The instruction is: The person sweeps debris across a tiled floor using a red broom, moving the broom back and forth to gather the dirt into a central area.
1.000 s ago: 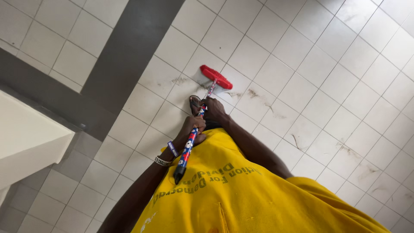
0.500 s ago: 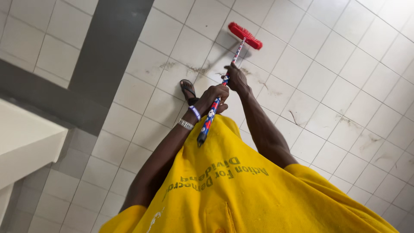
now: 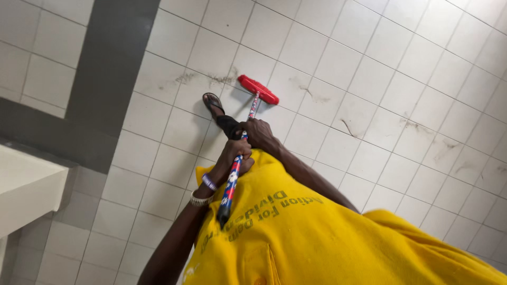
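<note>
Both hands are on the broom handle [image 3: 236, 171], a thin stick with a red, white and blue pattern. The left hand [image 3: 235, 158] sits lower on it, fingers [image 3: 244, 151] curled fully round the handle, with a silver bracelet [image 3: 200, 200] and a purple band [image 3: 209, 182] at the wrist. The right hand [image 3: 260, 135] grips just above it, closer to the head, fingers wrapped tight as well. The red broom head [image 3: 258, 89] rests on the white tiled floor [image 3: 369, 79], beside some dark smudges [image 3: 206, 79]. A sandalled foot [image 3: 213, 103] stands on the tiles just left of the head. The person wears a yellow shirt [image 3: 317, 237]. A grey tile band [image 3: 100, 63] runs across the floor to the left, and a pale ledge [image 3: 26, 184] shows at the edge.
</note>
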